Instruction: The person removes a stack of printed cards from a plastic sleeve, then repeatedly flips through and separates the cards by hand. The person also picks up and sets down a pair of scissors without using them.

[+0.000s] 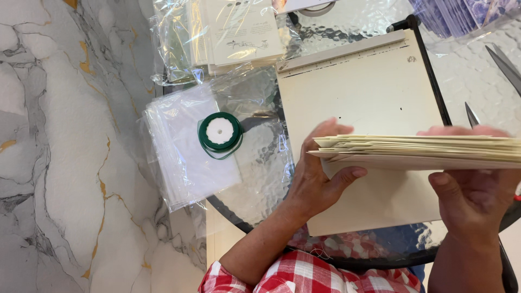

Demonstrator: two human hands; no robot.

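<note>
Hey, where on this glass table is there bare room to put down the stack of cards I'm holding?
The cream board of the paper cutter, above both hands, is bare. Bare glass table also shows between the clear sleeves with the green ribbon spool and the left hand. The top edge is crowded with bagged cards, and scissors lie at right.

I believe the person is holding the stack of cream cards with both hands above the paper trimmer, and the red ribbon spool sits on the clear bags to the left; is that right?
Not quite: the ribbon spool is green with a white centre, not red. The head view shows it on the clear bags, left of the paper trimmer. The rest holds: the left hand and right hand both hold the stack of cream cards above the trimmer.
</note>
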